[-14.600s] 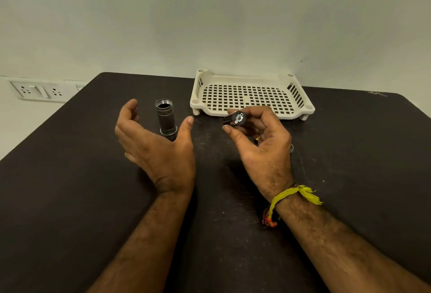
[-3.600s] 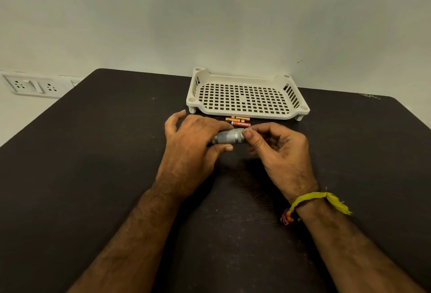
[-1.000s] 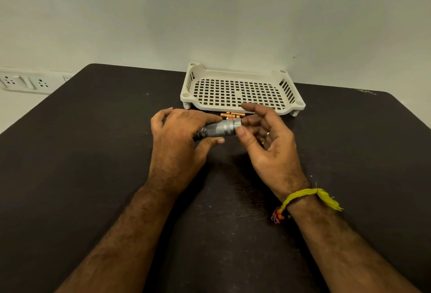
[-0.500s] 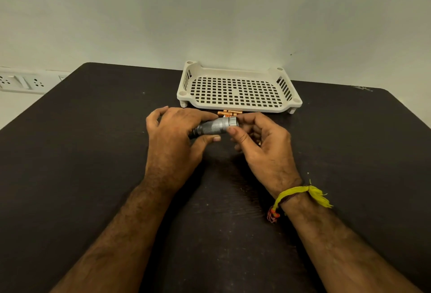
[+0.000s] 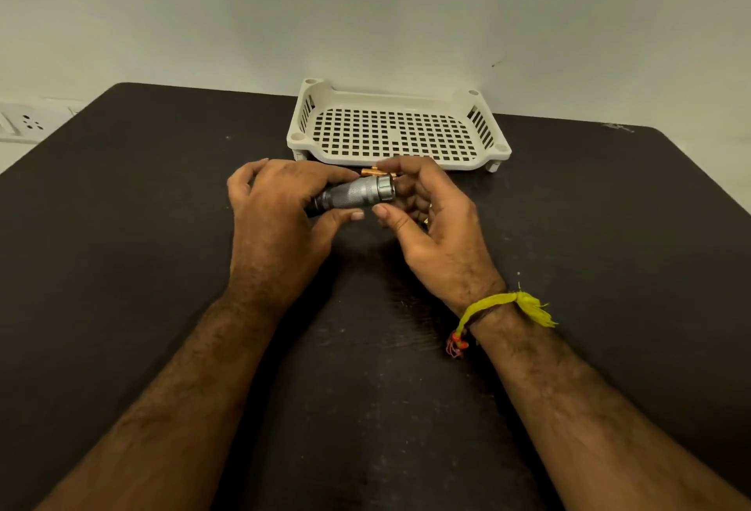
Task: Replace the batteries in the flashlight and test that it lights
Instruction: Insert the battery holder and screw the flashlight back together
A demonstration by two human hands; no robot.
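A silver knurled flashlight (image 5: 353,195) lies crosswise above the dark table (image 5: 162,266), its wide ringed end pointing right. My left hand (image 5: 276,218) grips its narrow left half from above, thumb underneath. My right hand (image 5: 430,222) curls round the wide end, with the index finger over it and the thumb tip just beneath. Whether the flashlight is lit cannot be seen. Copper-coloured batteries (image 5: 374,172) lie on the table just behind the flashlight, partly hidden by my right fingers.
A white perforated plastic tray (image 5: 300,140) stands at the back of the table, against the wall, with nothing in it. A wall socket plate (image 5: 24,124) is at the far left. A yellow thread is tied round my right wrist.
Both hands stay on the flashlight in about the same spot. My right thumb has slid from the ringed end to just under it, and the fingers have shifted round it.
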